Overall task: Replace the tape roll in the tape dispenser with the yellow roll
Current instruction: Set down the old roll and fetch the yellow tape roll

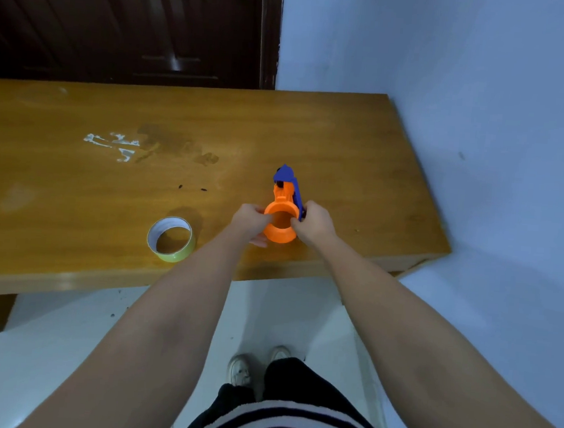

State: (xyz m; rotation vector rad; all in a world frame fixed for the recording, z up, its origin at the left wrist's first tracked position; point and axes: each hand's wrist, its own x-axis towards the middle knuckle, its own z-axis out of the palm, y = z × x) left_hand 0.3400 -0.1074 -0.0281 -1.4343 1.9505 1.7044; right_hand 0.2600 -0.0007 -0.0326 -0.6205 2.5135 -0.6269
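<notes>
The tape dispenser [283,210] is held over the desk [361,172] by both hands, left hand [250,218] and right hand [313,221], fingers closed on its orange hub. No roll is seen on it. The yellow roll [171,239] is left lying nearby, not yet put on. The fingertips are mostly hidden.

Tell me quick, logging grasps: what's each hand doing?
Left hand: closed on the orange-and-blue plastic tape dispenser.
Right hand: closed on the same dispenser.

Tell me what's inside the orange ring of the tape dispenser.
The orange ring of the tape dispenser looks hollow, wooden table visible through it. Left hand and right hand cover its sides.
</notes>
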